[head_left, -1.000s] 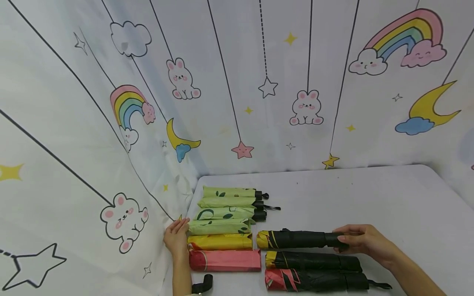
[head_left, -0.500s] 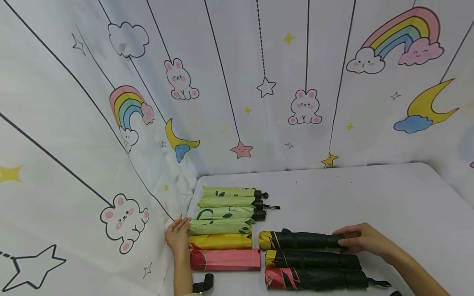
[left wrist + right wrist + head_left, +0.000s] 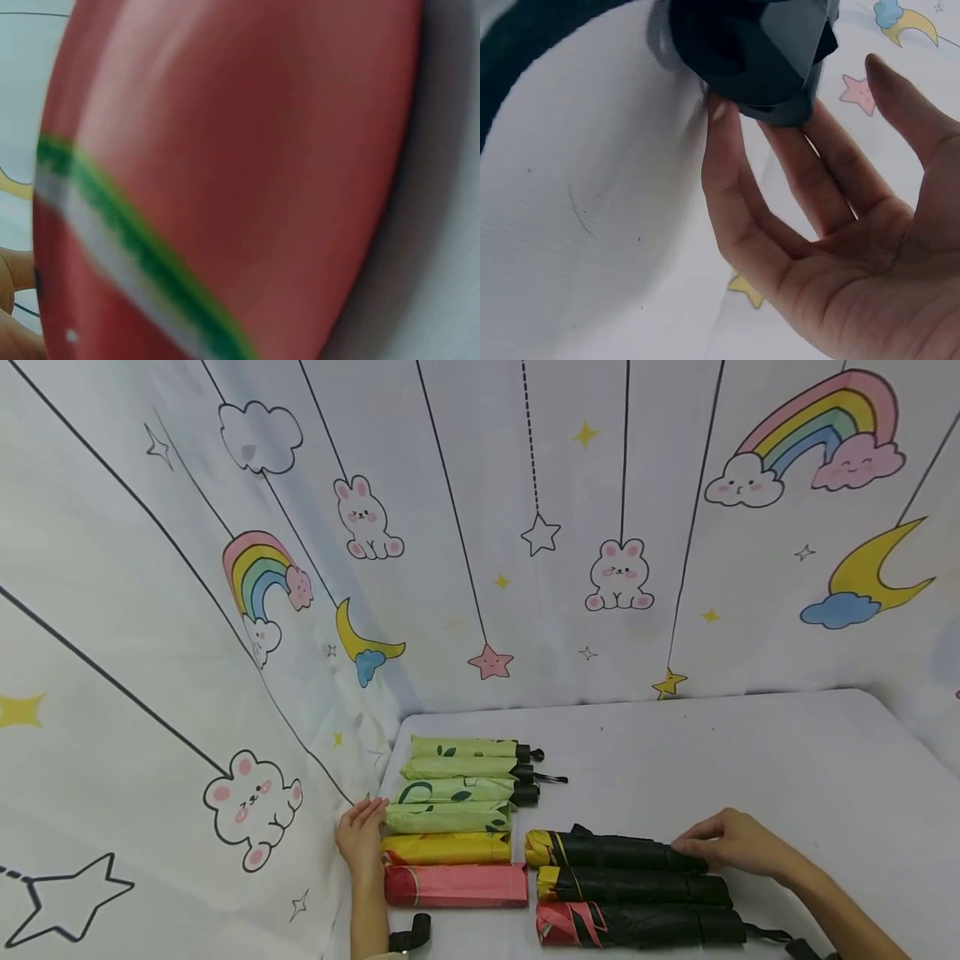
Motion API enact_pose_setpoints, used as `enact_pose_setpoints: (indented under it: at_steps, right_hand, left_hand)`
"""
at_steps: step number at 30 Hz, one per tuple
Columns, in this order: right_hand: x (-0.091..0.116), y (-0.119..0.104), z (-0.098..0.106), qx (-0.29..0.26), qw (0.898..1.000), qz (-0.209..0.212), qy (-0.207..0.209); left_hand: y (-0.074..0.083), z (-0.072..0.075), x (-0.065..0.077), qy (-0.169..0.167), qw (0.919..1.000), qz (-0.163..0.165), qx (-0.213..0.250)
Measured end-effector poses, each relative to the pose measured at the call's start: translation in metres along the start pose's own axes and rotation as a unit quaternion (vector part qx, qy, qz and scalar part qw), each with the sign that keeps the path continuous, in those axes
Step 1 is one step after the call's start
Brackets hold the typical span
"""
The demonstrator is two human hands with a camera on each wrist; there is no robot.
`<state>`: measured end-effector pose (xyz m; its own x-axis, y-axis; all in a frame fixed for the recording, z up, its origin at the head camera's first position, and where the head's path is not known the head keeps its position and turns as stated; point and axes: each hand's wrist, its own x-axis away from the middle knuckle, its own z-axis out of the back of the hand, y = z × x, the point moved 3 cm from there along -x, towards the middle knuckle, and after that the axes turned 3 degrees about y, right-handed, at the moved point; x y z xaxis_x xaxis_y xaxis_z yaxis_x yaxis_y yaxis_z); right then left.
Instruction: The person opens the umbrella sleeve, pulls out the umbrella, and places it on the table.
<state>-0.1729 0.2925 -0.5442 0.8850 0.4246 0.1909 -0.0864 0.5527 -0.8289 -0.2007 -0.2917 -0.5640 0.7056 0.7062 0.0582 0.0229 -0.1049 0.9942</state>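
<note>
Folded umbrellas lie in two rows on the white table. My left hand (image 3: 362,839), fingers extended, touches the left end of a light green folded umbrella (image 3: 450,817) with a leaf print. My right hand (image 3: 731,843) is at the right end of a black-and-yellow folded umbrella (image 3: 615,850). In the right wrist view its fingers touch the dark end of that umbrella (image 3: 735,52), while the thumb stands away from it. Below lie another black-and-yellow umbrella (image 3: 637,888) and a black-and-red one (image 3: 637,927).
Other light green umbrellas (image 3: 461,767) with black handles lie at the back left. A yellow one (image 3: 450,848) and a pinkish-red one (image 3: 465,886) lie in front of the left hand's umbrella. A printed white curtain (image 3: 450,527) hangs behind and at the left.
The right hand has shifted so its fingertips lie over the umbrella's end, and the far black-and-yellow umbrella has slid slightly right. The left hand has barely moved.
</note>
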Motion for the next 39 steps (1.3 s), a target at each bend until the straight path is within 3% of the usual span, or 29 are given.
enact_pose_setpoints:
  at_steps: [7,14,30,39]
  right_hand:
    - [-0.008,-0.007,0.003,0.042,0.999,0.011,0.014]
    - [-0.025,-0.029,0.004,0.072,0.995,0.008,0.063]
    - [-0.075,-0.075,-0.011,0.018,0.998,0.038,0.056]
    - [-0.101,-0.090,-0.023,-0.023,0.999,0.001,0.046]
  left_hand:
    - [-0.001,0.000,-0.001,-0.010,0.9999,-0.002,-0.010]
    - [0.000,0.000,-0.001,-0.014,0.9998,-0.005,-0.016]
    - [0.016,-0.004,-0.006,-0.014,0.9976,-0.030,-0.061]
    - [0.033,-0.017,-0.011,-0.038,0.9971,-0.056,-0.036]
